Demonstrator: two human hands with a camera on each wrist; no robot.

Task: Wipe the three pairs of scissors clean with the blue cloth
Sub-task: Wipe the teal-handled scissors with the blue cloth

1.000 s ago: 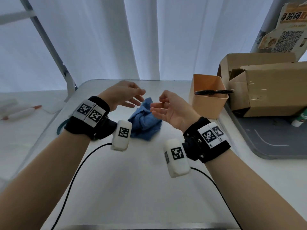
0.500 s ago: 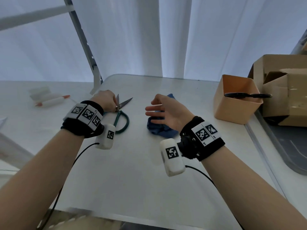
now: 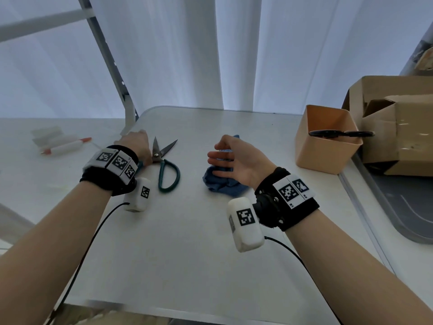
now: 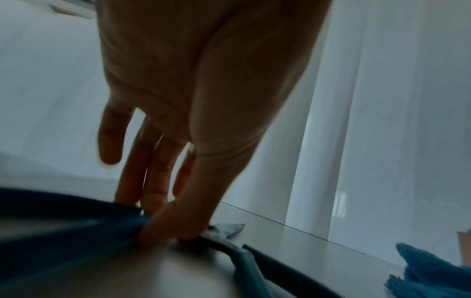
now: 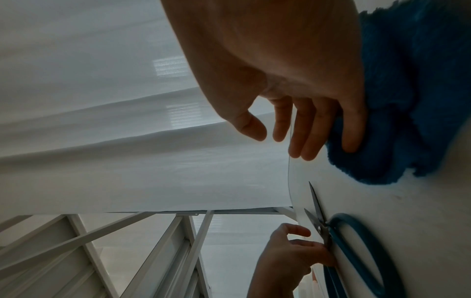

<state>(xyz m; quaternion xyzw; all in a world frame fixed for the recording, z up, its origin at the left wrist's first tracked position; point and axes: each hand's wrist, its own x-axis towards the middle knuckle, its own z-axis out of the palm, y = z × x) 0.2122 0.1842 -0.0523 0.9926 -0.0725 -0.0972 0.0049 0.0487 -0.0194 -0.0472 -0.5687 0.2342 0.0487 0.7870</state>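
Green-handled scissors [image 3: 156, 156] lie on the white table [image 3: 187, 242] with their blades spread apart. My left hand [image 3: 137, 143] is on them at the pivot and the left handle; in the left wrist view the thumb and fingers [image 4: 163, 201] pinch that handle beside the blade [image 4: 229, 227]. The blue cloth [image 3: 222, 186] lies crumpled to the right. My right hand [image 3: 225, 158] hovers over it with loose fingers, the little finger [image 5: 353, 129] touching the cloth [image 5: 407, 100]. Black scissors [image 3: 339, 133] rest across the rim of an orange box [image 3: 328, 151]. A third pair is not in view.
Cardboard boxes [image 3: 398, 127] stand behind the orange box, and a grey tray [image 3: 403, 207] lies at the right. White tubes with red tips [image 3: 63, 144] lie on the surface to the left. A metal frame leg [image 3: 112, 66] rises at the table's back left corner.
My left hand has gone left from above the cloth to the green scissors and taken hold of them. My right hand has sunk onto the cloth. My view has swung left.
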